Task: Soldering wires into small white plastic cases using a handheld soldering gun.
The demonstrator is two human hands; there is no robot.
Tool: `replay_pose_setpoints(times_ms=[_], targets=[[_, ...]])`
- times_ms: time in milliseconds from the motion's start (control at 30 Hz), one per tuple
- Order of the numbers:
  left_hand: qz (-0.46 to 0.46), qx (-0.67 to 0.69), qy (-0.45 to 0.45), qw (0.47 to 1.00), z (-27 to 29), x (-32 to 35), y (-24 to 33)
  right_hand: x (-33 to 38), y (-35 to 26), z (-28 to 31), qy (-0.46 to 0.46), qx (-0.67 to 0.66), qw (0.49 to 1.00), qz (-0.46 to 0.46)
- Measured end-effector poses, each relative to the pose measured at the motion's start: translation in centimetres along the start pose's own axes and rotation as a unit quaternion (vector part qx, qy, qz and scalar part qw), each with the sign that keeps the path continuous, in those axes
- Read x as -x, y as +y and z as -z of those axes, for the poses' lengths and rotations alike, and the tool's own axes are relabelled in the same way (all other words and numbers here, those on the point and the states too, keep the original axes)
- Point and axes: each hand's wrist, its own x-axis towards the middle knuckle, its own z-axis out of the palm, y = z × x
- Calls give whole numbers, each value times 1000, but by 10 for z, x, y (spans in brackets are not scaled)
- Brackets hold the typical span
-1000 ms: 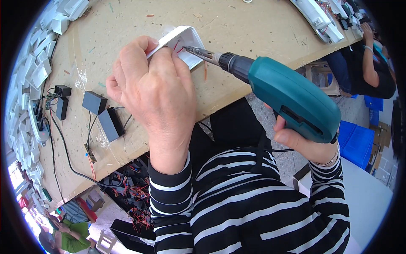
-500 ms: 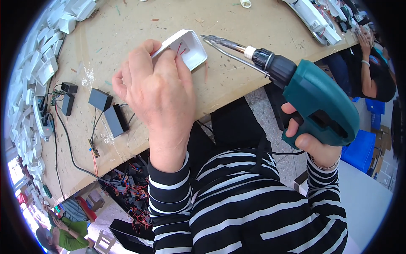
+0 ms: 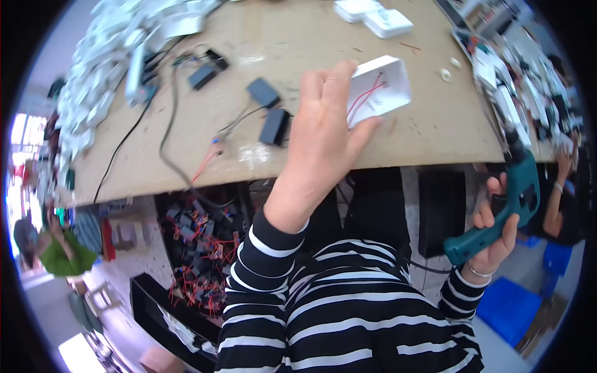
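Observation:
Above the table, my left hand (image 3: 323, 133) grips a small white plastic box (image 3: 395, 90) by its near left side, the thumb along the lower edge. The box's open side faces me, and red wires (image 3: 368, 96) stick up inside it. Off to the right, past the table's front edge, my right hand (image 3: 494, 233) holds a green soldering gun (image 3: 521, 193) by its handle. Its front end points up toward the white parts at the right, and its tip is hard to make out there. The gun is well apart from the box.
Black boxes (image 3: 273, 127) with wires lie on the table (image 3: 217, 112) left of my left hand. White housings (image 3: 137, 50) are heaped at far left, with more white parts (image 3: 507, 102) at right. Below the edge sits a bin of wired parts (image 3: 202, 248). Other people sit at both sides.
The soldering gun has swung right, away from the white box. My left hand has shifted right with the box, whose wires now show more fully. The view has turned as well.

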Motion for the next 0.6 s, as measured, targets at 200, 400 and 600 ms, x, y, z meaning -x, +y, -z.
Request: replay_pose_setpoints(times_ms=[200,400,600], targets=[[190,589,108,778,138,65,-13,-3,3,21,-33,-73,996,-44],[310,430,339,777,254,240,-19,-26,21,12,-66,-82,988,-109],[560,-48,456,691,383,472,2,-42,33,2,-134,-85,977,-145]])
